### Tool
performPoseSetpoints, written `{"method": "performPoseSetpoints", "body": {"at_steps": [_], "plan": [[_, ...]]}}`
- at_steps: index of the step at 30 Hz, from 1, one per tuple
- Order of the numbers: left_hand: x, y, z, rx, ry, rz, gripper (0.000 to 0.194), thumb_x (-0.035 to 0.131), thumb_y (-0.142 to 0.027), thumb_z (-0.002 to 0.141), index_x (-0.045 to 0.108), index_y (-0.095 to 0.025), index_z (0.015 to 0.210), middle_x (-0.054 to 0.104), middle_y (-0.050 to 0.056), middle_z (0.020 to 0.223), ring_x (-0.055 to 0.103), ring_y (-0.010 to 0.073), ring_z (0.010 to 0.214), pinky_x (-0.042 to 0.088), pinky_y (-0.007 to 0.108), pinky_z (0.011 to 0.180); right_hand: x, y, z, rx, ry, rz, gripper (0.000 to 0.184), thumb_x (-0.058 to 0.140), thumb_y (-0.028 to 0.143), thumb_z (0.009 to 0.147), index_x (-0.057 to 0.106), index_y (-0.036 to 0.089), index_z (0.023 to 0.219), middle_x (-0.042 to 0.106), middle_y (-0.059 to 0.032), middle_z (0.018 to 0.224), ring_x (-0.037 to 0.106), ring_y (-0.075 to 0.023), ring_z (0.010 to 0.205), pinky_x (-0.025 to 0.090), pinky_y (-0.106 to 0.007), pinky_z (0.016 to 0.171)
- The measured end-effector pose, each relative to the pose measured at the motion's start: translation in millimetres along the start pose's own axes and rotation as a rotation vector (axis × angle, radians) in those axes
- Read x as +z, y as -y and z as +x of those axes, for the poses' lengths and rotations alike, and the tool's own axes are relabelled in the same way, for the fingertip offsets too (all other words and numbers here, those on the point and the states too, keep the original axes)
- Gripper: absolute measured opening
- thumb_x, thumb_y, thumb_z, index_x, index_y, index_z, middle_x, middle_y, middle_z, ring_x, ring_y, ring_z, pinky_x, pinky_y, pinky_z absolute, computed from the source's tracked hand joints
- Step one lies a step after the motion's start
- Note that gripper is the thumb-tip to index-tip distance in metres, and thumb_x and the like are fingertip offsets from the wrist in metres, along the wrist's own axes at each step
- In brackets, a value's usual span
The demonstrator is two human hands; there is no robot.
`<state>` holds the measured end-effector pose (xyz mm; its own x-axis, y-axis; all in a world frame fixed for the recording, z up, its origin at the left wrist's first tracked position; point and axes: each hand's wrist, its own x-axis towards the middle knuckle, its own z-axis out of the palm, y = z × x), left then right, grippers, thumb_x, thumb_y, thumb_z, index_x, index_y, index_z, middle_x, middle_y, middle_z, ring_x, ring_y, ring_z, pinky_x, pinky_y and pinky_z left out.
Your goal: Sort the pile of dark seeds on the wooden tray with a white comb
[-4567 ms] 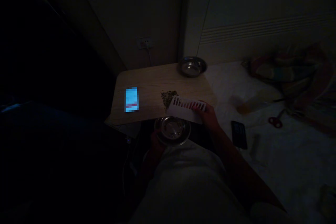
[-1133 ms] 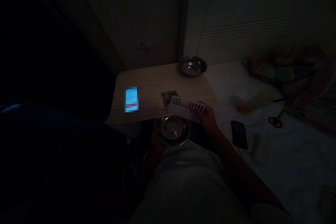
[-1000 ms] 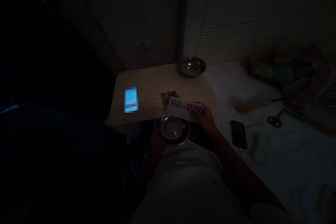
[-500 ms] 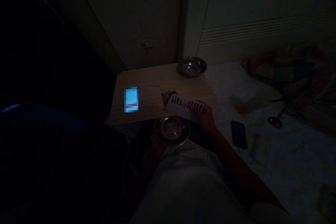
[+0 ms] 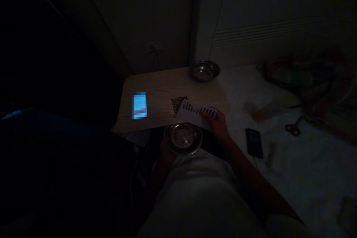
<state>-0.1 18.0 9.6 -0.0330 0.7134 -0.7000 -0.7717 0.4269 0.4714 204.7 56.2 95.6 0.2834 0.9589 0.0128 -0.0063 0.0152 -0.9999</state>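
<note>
In dim light, my left hand (image 5: 166, 148) grips the left rim of a shiny metal bowl (image 5: 198, 145), held just below the front edge of the small wooden table (image 5: 158, 85). A few dark specks lie inside the bowl. My right hand (image 5: 219, 122) is closed on the right end of a white flat piece with a row of slots (image 5: 192, 116), its kind unclear. That piece rests over the table's front edge, its left end against a patch of small dark grains (image 5: 178, 103). Part of the patch may be hidden behind it.
A second metal bowl (image 5: 205, 71) stands at the table's back right corner. On the left side glows a blurred-out phone screen (image 5: 139, 106). To the right, a dark phone (image 5: 254, 143) and red-handled scissors (image 5: 292, 129) lie on white bedding (image 5: 304, 171). A wall socket (image 5: 154, 46) holds a plug.
Both hands, the bowl and the slotted piece stay almost where they were. The picture is slightly darker now.
</note>
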Motion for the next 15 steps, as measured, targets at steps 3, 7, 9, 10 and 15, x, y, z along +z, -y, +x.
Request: {"method": "performPoseSetpoints", "body": {"at_steps": [3, 7, 9, 10, 15], "plan": [[-3.5, 2.5, 2.4, 0.004, 0.001, 0.002, 0.017, 0.065, -0.025, 0.065, 0.069, -0.016, 0.079, 0.072, 0.006, 0.078, 0.067, 0.0217, 0.081, 0.054, 0.033, 0.076, 0.9, 0.6, 0.1, -0.022, -0.015, -0.008, 0.027, 0.071, 0.043, 0.071, 0.067, 0.022, 0.087, 0.069, -0.0007, 0.081, 0.059, -0.0167, 0.072, 0.047, -0.028, 0.065], [-3.1, 3.5, 2.3, 0.035, 0.016, 0.040, 0.014, 0.064, -0.027, 0.066, 0.068, -0.018, 0.075, 0.071, 0.005, 0.075, 0.068, 0.0216, 0.079, 0.054, 0.032, 0.074, 3.8, 0.6, -0.6, -0.031, -0.011, -0.025, 0.028, 0.071, 0.044, 0.071, 0.067, 0.022, 0.087, 0.069, -0.0003, 0.081, 0.059, -0.0166, 0.072, 0.047, -0.028, 0.065], [-1.2, 1.9, 0.2, 0.017, 0.011, 0.034, 0.015, 0.063, -0.026, 0.065, 0.068, -0.018, 0.077, 0.072, 0.005, 0.077, 0.067, 0.0209, 0.079, 0.054, 0.031, 0.073, 5.0, 1.1, -0.8, -0.036, -0.005, -0.047, 0.028, 0.071, 0.044, 0.071, 0.067, 0.022, 0.087, 0.069, -0.0005, 0.081, 0.059, -0.0165, 0.072, 0.047, -0.028, 0.065], [-0.2, 0.9, -1.0, 0.010, 0.000, 0.030, 0.015, 0.063, -0.025, 0.065, 0.068, -0.018, 0.077, 0.072, 0.005, 0.077, 0.067, 0.0203, 0.079, 0.053, 0.030, 0.073, 5.2, 1.4, -0.6, -0.040, -0.009, -0.055, 0.027, 0.071, 0.044, 0.071, 0.067, 0.022, 0.086, 0.069, -0.0006, 0.081, 0.059, -0.0165, 0.071, 0.047, -0.028, 0.065], [3.3, -1.1, -1.6, -0.014, -0.006, 0.001, 0.018, 0.061, -0.024, 0.066, 0.068, -0.016, 0.080, 0.071, 0.007, 0.078, 0.067, 0.0231, 0.081, 0.054, 0.035, 0.075, 0.8, 3.4, 3.1, -0.055, -0.035, -0.052, 0.024, 0.070, 0.041, 0.072, 0.066, 0.021, 0.086, 0.067, -0.0004, 0.079, 0.058, -0.0162, 0.070, 0.046, -0.027, 0.063]]}}
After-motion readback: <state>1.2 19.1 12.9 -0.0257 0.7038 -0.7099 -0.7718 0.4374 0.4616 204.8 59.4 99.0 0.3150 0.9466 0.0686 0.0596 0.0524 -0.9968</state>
